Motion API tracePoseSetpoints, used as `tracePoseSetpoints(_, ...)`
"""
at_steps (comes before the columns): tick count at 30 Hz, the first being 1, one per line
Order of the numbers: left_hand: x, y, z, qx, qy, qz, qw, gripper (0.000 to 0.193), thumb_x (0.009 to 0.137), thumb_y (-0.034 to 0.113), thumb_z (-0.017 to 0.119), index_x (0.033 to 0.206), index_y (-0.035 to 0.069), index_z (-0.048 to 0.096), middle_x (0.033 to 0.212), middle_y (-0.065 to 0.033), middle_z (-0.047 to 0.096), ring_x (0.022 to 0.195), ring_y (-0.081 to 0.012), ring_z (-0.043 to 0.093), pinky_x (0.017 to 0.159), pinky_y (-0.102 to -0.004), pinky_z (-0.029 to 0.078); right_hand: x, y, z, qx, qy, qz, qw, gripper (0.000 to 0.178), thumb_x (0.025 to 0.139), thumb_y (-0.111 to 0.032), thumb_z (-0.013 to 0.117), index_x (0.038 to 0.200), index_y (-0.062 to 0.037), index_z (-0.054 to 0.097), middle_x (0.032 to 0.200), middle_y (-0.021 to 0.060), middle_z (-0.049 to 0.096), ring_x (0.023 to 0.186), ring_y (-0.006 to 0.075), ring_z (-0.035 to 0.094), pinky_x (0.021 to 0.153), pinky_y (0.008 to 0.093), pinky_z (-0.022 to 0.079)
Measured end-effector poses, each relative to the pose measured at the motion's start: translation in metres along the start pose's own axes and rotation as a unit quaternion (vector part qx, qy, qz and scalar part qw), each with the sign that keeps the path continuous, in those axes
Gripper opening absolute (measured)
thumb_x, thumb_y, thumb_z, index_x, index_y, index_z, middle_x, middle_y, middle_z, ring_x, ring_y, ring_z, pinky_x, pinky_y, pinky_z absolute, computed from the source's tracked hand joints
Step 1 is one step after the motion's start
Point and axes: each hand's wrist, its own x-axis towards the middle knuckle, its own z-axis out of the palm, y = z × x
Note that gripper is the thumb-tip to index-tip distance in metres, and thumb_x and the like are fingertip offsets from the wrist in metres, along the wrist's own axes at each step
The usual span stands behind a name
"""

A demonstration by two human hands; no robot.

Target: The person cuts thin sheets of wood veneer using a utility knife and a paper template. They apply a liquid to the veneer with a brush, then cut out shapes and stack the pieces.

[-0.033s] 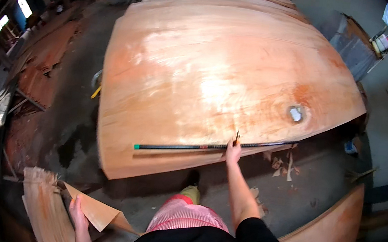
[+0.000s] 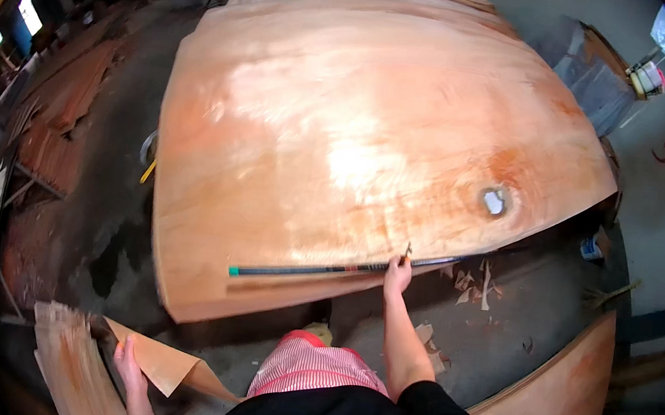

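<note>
My right hand (image 2: pixel 397 276) is closed at the near edge of a large wood veneer sheet (image 2: pixel 289 151). A slim dark pointed tool, apparently a knife (image 2: pixel 407 252), sticks up from its fingers. A long dark pole (image 2: pixel 291 269) with a green end cap passes at this hand and lies along the near edge; whether the fingers also grip it is hidden. At the lower left, my left hand (image 2: pixel 129 364) pinches a folded veneer strip (image 2: pixel 161 360). Beside that hand stands a bundle of upright veneer pieces (image 2: pixel 73 362). The big sheet has a small hole right of its middle.
Another stack of veneer (image 2: pixel 550 404) rises at the lower right. Veneer scraps (image 2: pixel 477 289) litter the floor beyond my right forearm. Reddish wood sheets (image 2: pixel 71 123) lie far left. A yellow-handled object (image 2: pixel 147 171) is by the sheet's left edge, and a white container (image 2: pixel 593 248) stands right.
The view has shifted slightly, so the big sheet appears farther left. My right hand and the pole have moved slightly nearer me relative to the sheet; my left hand still holds the strip.
</note>
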Motion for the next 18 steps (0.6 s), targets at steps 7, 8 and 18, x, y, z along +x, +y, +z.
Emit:
tracePoseSetpoints(7,0.100,0.044,0.090,-0.007,0.018,-0.049,0.999,0.017,0.079,0.019,0.048,0.086,0.004,0.048,0.077,-0.0063,0.054,0.068,-0.0162,0.054,0.059,-0.0282,0.046,0.075,0.026,-0.041,0.111,0.059,0.032,0.992,0.022,0.078,-0.023,0.049,0.078,-0.0008,0.053,0.066,0.0119,0.055,0.062,0.0222,0.052,0.058,0.0312,0.041)
tracePoseSetpoints(8,0.107,0.051,0.103,-0.008,0.010,-0.056,0.998,0.018,0.079,0.019,0.048,0.088,0.003,0.049,0.078,-0.0068,0.054,0.068,-0.0165,0.054,0.059,-0.0287,0.046,0.079,0.016,-0.043,0.124,0.054,0.045,0.990,0.023,0.077,-0.024,0.049,0.077,-0.0015,0.053,0.067,0.0139,0.055,0.064,0.0262,0.053,0.059,0.0339,0.041)
tracePoseSetpoints(18,0.102,0.044,0.150,0.033,-0.020,-0.094,0.995,0.029,0.077,0.023,0.048,0.094,0.000,0.047,0.089,-0.0123,0.053,0.079,-0.0221,0.053,0.067,-0.0327,0.045,0.084,-0.073,0.018,0.014,-0.041,-0.036,0.998,0.024,0.075,-0.025,0.051,0.091,-0.0077,0.051,0.073,0.0189,0.048,0.069,0.0325,0.049,0.059,0.0380,0.040)
